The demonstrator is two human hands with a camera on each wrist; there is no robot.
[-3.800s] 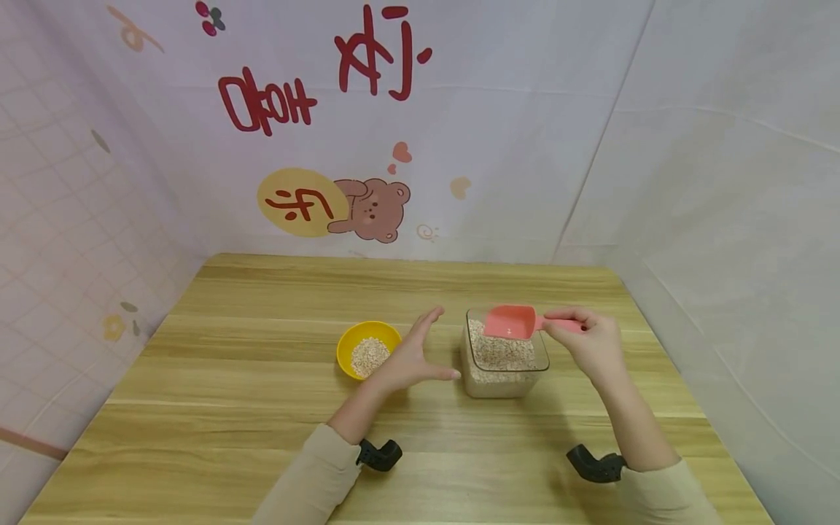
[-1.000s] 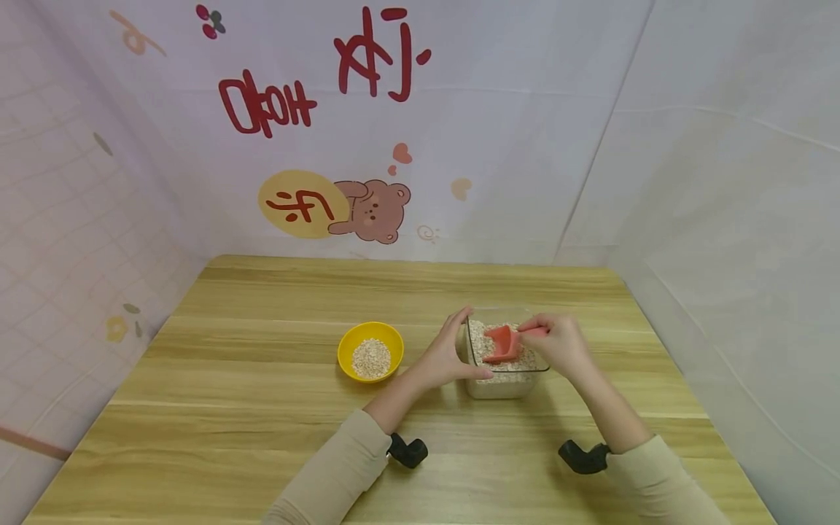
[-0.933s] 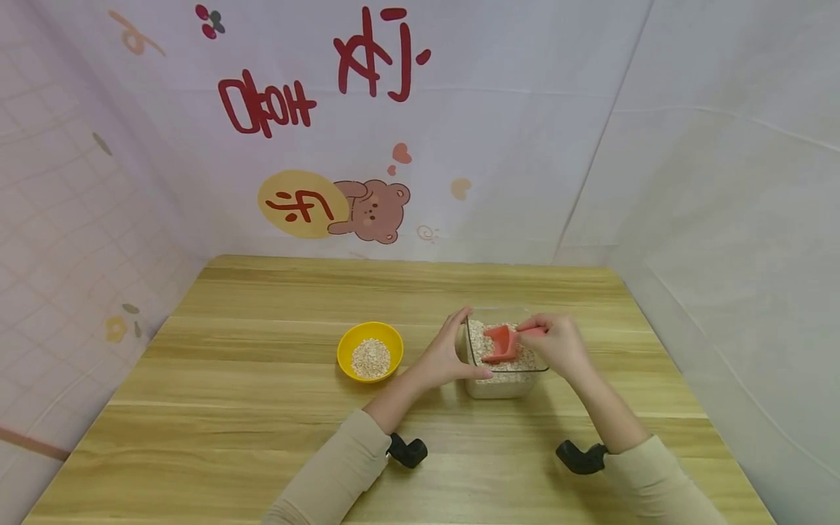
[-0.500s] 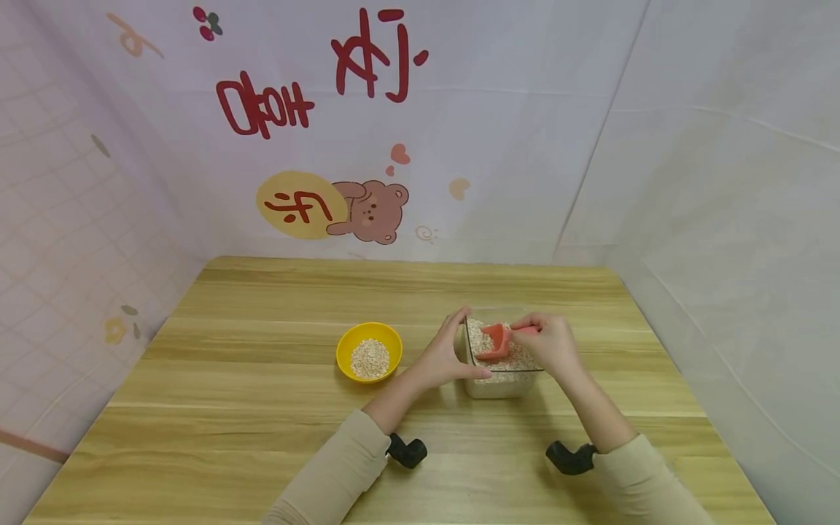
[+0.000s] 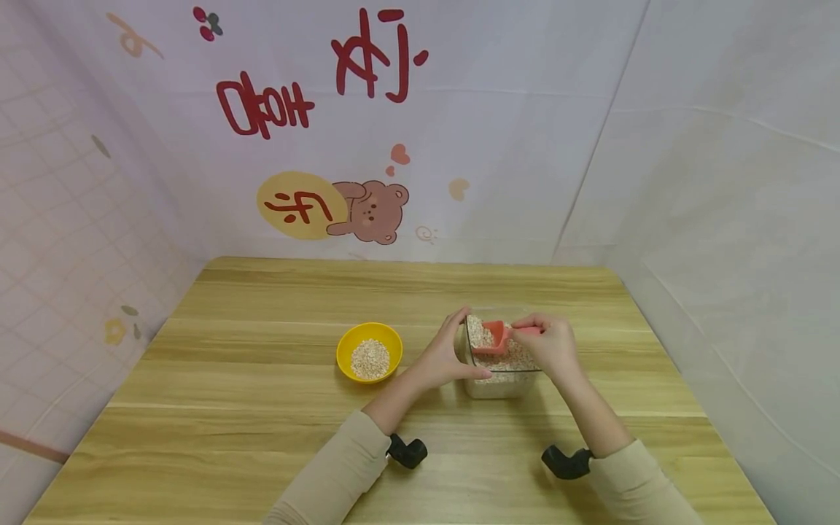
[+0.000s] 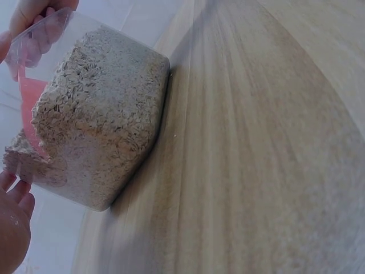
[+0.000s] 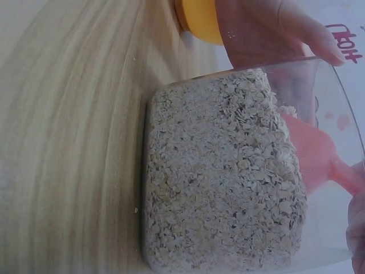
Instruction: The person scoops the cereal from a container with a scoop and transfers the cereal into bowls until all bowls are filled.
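A pink scoop (image 5: 497, 341) is pinched by its handle in the right hand (image 5: 554, 351), its pan lowered among pale flakes (image 5: 521, 359) inside a clear container (image 5: 499, 390). The container's left side is gripped between the thumb and fingers of the left hand (image 5: 441, 359), by which the way to a yellow bowl (image 5: 348, 344) (partly filled with similar flakes) is partly blocked. The container's right rim is partly masked by the right hand. The wooden table (image 5: 262, 423) is backed by white cloth (image 5: 512, 146), printed with a bear (image 5: 377, 213).
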